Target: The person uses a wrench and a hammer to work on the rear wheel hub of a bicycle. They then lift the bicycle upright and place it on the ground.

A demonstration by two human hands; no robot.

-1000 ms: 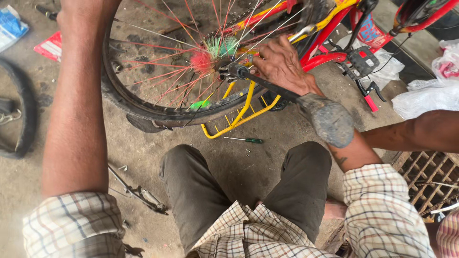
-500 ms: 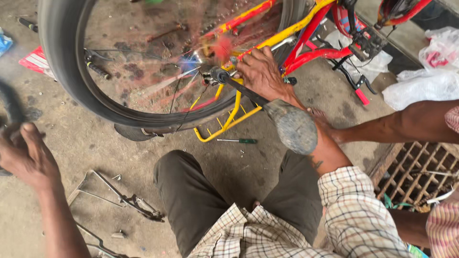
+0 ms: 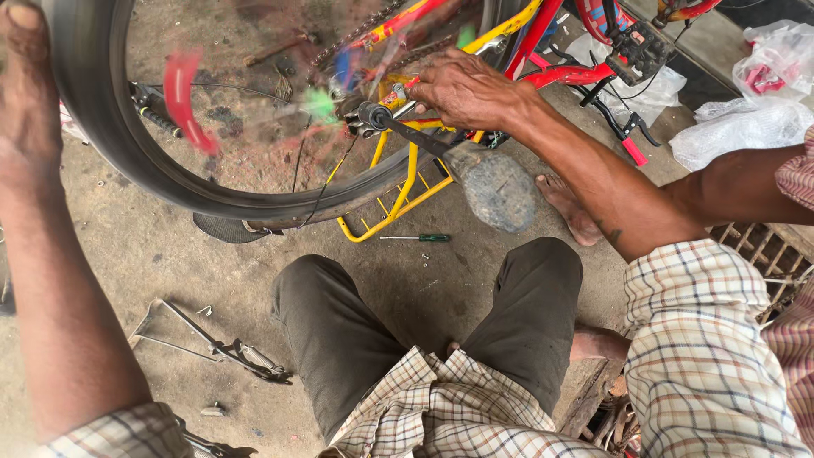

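An upturned bicycle's wheel point(image 3: 254, 199) fills the top left, its spokes and coloured beads blurred by spinning. My left hand point(image 3: 25, 102) lies on the black tyre at the upper left, fingers curled over it. My right hand point(image 3: 466, 89) grips the yellow and red frame point(image 3: 509, 34) next to the crank axle. From that axle a black crank arm point(image 3: 415, 136) runs down to a grey dusty pedal point(image 3: 496, 191). A yellow wire carrier point(image 3: 398, 199) hangs below the wheel. I sit with my knees point(image 3: 339, 331) under the wheel.
A green-handled screwdriver point(image 3: 420, 238) lies on the concrete floor below the carrier. A metal stand with a spring point(image 3: 220, 348) lies at the lower left. Another person's arm point(image 3: 738, 182) and bare foot point(image 3: 568, 208) are on the right, near plastic bags point(image 3: 746, 127) and a floor grate point(image 3: 763, 246).
My left hand rose from low at the left up onto the tyre. The wheel keeps spinning. My right hand stays by the crank axle.
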